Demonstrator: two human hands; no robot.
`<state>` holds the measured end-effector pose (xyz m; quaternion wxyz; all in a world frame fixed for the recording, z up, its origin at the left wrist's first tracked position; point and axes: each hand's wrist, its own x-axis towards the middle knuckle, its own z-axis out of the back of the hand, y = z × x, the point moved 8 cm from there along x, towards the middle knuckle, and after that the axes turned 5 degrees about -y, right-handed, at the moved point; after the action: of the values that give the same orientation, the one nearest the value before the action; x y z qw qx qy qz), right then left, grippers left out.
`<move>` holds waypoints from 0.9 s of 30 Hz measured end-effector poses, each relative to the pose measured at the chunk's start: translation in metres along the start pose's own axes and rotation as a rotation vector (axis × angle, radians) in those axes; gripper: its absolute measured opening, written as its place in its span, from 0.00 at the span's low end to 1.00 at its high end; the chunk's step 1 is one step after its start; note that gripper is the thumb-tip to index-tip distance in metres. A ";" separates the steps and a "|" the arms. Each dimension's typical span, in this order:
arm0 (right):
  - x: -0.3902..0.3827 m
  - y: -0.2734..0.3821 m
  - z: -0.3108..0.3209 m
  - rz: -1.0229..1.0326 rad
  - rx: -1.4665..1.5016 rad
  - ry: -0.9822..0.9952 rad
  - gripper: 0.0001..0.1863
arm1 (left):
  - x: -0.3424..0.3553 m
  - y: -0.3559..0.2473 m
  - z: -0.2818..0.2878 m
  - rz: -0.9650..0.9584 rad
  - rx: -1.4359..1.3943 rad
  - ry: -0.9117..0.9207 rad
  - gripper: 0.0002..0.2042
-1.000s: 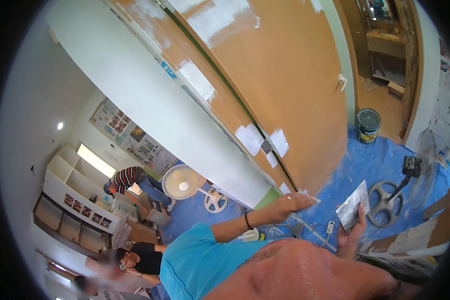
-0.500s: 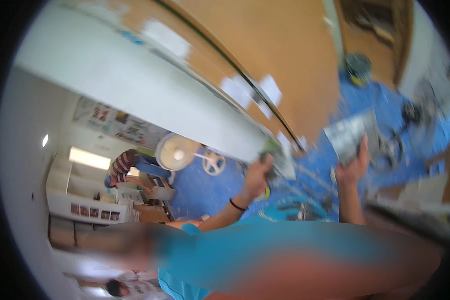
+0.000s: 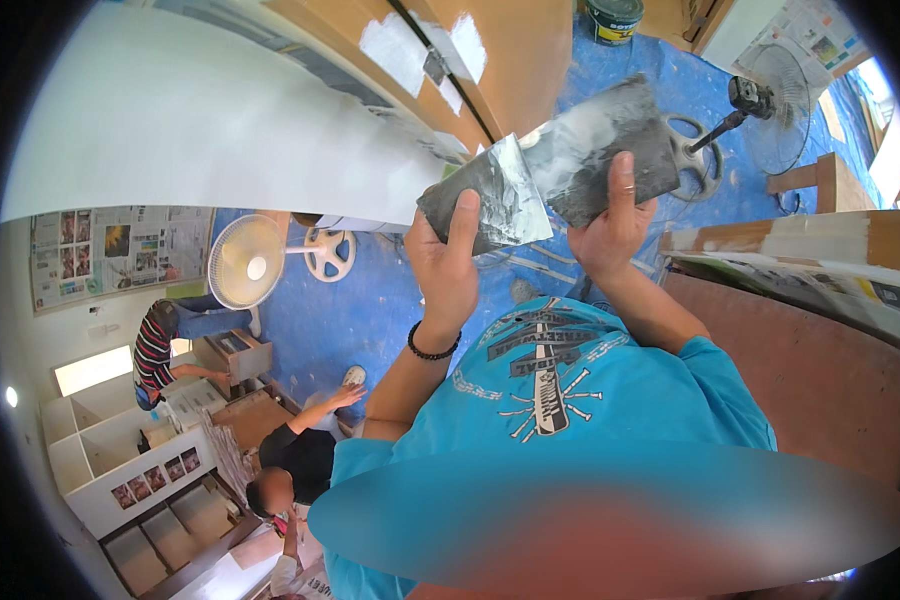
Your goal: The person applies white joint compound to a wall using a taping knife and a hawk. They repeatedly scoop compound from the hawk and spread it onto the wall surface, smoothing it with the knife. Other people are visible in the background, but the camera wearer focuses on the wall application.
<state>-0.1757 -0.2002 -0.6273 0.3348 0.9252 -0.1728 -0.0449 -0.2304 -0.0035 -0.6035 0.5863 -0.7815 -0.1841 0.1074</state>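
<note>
My left hand (image 3: 448,262), with a dark bead bracelet at its wrist, is closed on a flat rectangular putty spreader (image 3: 497,205). White putty is smeared across that spreader's far right part. In my right hand (image 3: 615,225) is a larger dark putty spreader (image 3: 610,140), gripped with the thumb on top and streaked with white putty. The two blades meet or overlap at their inner edges; whether they press together I cannot tell. Both are held up in front of my blue shirt, near the end of a long white panel (image 3: 220,130).
Blue sheeting (image 3: 370,300) covers the floor. A standing fan (image 3: 245,262) is at left, another fan (image 3: 770,105) at right. A paint bucket (image 3: 612,20) stands at the far side. Two people, one in a striped shirt (image 3: 153,345), one in black (image 3: 300,462), are at left.
My hands, previously apart, have come together, bringing the two spreaders edge to edge. My left hand has left the panel's end. The view has shifted, and a person in black now shows at left.
</note>
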 end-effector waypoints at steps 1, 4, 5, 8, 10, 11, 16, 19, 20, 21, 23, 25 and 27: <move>-0.001 -0.003 -0.011 0.056 -0.082 0.024 0.12 | 0.006 -0.002 0.006 -0.026 0.012 -0.004 0.11; -0.019 -0.002 -0.042 0.040 -0.519 0.415 0.13 | 0.009 -0.009 0.028 -0.033 -0.107 -0.067 0.13; -0.024 -0.008 -0.047 -0.037 -0.684 0.530 0.15 | 0.009 -0.015 0.036 -0.026 -0.208 -0.099 0.13; -0.031 -0.012 -0.060 -0.073 -0.918 0.769 0.19 | 0.025 -0.067 0.068 -0.108 -0.380 -0.172 0.16; -0.024 -0.019 -0.063 -0.069 -0.884 0.729 0.21 | 0.032 -0.118 0.087 -0.257 -0.315 -0.216 0.18; -0.019 -0.025 -0.065 -0.067 -0.860 0.720 0.20 | 0.035 -0.153 0.101 -0.351 -0.208 -0.276 0.19; -0.003 -0.068 -0.076 -0.173 -0.824 0.937 0.20 | 0.006 -0.358 0.061 -1.326 0.487 -0.161 0.16; 0.016 -0.087 -0.097 -0.249 -0.698 1.065 0.20 | 0.002 -0.443 -0.031 -1.775 1.138 -0.325 0.14; 0.026 -0.091 -0.107 -0.196 -0.674 1.116 0.20 | 0.007 -0.457 -0.077 -1.869 1.479 -0.234 0.13; 0.037 -0.094 -0.116 -0.141 -0.653 1.163 0.20 | 0.018 -0.467 -0.119 -1.900 1.824 -0.189 0.12; 0.062 -0.100 -0.137 -0.041 -0.493 1.186 0.19 | 0.038 -0.473 -0.187 -2.007 2.193 0.208 0.14; 0.090 -0.100 -0.150 0.056 -0.345 1.174 0.19 | 0.068 -0.489 -0.233 -1.863 2.491 0.169 0.14; 0.118 -0.113 -0.153 -0.059 -0.355 1.200 0.20 | 0.093 -0.487 -0.256 -1.783 2.714 0.115 0.13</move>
<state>-0.0025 -0.0685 -0.5774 0.5206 0.7239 0.0810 0.4454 -0.1268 -0.0708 -0.0590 -0.6856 -0.6283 0.3080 0.2010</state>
